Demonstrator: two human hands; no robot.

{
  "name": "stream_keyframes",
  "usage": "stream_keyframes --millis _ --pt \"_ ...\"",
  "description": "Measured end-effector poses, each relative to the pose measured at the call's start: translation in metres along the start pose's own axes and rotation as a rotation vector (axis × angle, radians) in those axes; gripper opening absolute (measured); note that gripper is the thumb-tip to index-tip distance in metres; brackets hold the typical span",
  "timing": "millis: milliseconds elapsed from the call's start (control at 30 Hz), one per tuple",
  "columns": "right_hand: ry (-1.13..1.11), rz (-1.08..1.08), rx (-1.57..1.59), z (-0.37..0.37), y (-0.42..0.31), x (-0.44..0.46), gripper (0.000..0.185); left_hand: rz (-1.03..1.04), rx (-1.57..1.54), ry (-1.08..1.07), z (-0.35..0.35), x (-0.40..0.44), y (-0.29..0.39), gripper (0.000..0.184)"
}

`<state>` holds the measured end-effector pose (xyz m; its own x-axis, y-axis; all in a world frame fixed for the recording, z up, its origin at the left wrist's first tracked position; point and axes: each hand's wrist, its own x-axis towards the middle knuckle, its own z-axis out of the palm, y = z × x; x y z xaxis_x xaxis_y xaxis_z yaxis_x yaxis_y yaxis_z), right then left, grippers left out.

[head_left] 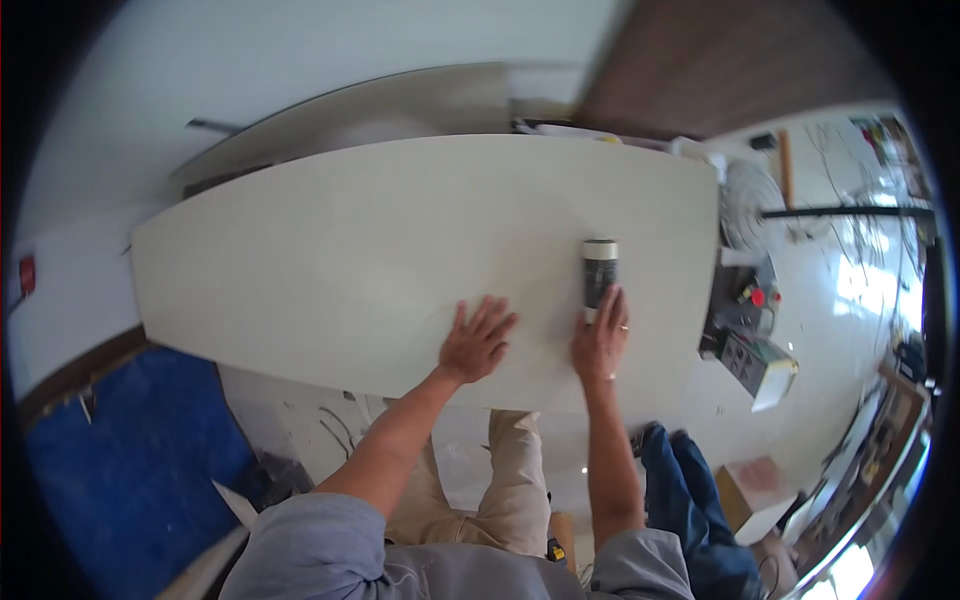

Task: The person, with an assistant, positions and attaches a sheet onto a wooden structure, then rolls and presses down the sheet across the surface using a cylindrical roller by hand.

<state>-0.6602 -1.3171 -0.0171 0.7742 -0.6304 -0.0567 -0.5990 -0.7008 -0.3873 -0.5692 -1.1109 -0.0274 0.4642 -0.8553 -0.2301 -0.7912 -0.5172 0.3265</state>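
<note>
My left hand [481, 340] rests flat on a large pale board [350, 240], its fingers spread and nothing in it. To its right, my right hand [601, 343] is closed around the near end of a cylindrical can [600, 265] with a dark label and whitish ends. The can points away from me over the board. Whether its whole length touches the surface I cannot tell. A ring shows on one finger of my right hand.
A blue sheet [130, 460] covers an area at lower left. Beyond the board's right end are a standing fan [750, 205] and a box [757, 365]. Another person's legs in jeans [690, 500] are at lower right, near a cardboard box [755, 490].
</note>
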Motion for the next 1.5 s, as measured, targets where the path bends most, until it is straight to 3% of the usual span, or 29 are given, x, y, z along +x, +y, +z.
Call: stream_keyframes --millis 67,133,200,233,267,367,433,467,567,667,800,900,967,1000,1067,1100,1133,1167,1200,1267,1367,1467,1500 --pt "-0.021 -0.032 -0.076 -0.005 0.015 0.015 0.06 0.003 -0.054 0.008 0.0 -0.001 -0.002 0.053" --pt "0.161 -0.124 -0.211 0.005 0.064 0.045 0.057 0.046 -0.115 0.076 0.003 0.0 -0.009 0.053" --pt "0.156 0.251 -0.155 -0.02 0.055 0.081 0.062 0.072 -0.154 0.143 -0.001 0.0 -0.028 0.053" --pt "0.182 0.304 -0.189 -0.02 0.045 0.092 0.065 0.058 -0.162 0.166 -0.01 0.014 -0.051 0.053" --pt "0.208 0.236 -0.262 -0.018 0.028 0.096 0.065 0.047 -0.181 0.183 -0.02 0.028 -0.074 0.052" --pt "0.133 -0.132 -0.317 0.0 -0.002 0.097 0.062 -0.279 0.026 0.491 -0.07 0.093 -0.158 0.046" --pt "0.046 -0.275 -0.335 0.005 -0.034 0.093 0.061 -0.256 0.103 0.705 -0.081 0.134 -0.223 0.031" --pt "0.041 -0.263 -0.34 0.008 -0.035 0.091 0.06 -0.213 0.091 0.761 -0.083 0.146 -0.247 0.025" --pt "0.062 -0.241 -0.348 0.011 -0.028 0.097 0.057 -0.24 -0.069 0.551 -0.096 0.161 -0.276 0.018" --pt "0.063 -0.268 -0.298 0.009 -0.025 0.098 0.057 -0.209 -0.11 0.761 -0.092 0.163 -0.271 0.019" --pt "0.058 -0.266 -0.21 0.011 -0.024 0.099 0.055 -0.172 -0.183 0.575 -0.088 0.165 -0.283 0.019" --pt "0.028 -0.204 -0.175 0.011 -0.025 0.097 0.053 -0.261 0.012 0.792 -0.087 0.127 -0.303 0.021" --pt "0.054 -0.196 -0.191 0.033 -0.018 0.082 0.053 -0.415 0.012 0.853 -0.086 0.056 -0.32 0.03" --pt "0.088 -0.403 -0.219 0.053 -0.02 0.069 0.052 -0.54 0.024 0.805 -0.082 0.011 -0.329 0.04" --pt "-0.154 -0.49 -0.106 0.084 -0.11 0.025 0.048 -0.848 0.063 0.672 -0.065 -0.082 -0.341 0.049" --pt "-0.187 -0.881 -0.077 0.102 -0.157 0.01 0.046 -0.949 0.111 0.594 -0.052 -0.127 -0.345 0.048" --pt "-0.415 -0.728 -0.122 0.114 -0.222 -0.004 0.048 -1.066 0.239 0.457 -0.036 -0.165 -0.35 0.048" --pt "-0.481 -0.707 -0.298 0.114 -0.283 -0.013 0.054 -1.15 0.232 0.496 -0.03 -0.2 -0.346 0.048" --pt "-0.421 -0.901 -0.35 0.134 -0.313 -0.009 0.061 -1.238 0.208 0.51 -0.024 -0.225 -0.345 0.048" --pt "-0.313 -1.027 -0.337 0.163 -0.38 0.021 0.059 -1.355 0.17 0.47 -0.021 -0.252 -0.341 0.052" --pt "-0.132 -0.914 -0.287 0.187 -0.454 0.061 0.051 -1.614 0.061 0.599 -0.015 -0.257 -0.334 0.065" --pt "-0.195 -1.168 -0.237 0.186 -0.448 0.019 0.047 -1.907 0.063 0.824 -0.004 -0.259 -0.336 0.083" --pt "-0.269 -1.38 -0.291 0.183 -0.421 -0.006 0.049 -1.925 -0.172 0.963 -0.005 -0.266 -0.335 0.084"
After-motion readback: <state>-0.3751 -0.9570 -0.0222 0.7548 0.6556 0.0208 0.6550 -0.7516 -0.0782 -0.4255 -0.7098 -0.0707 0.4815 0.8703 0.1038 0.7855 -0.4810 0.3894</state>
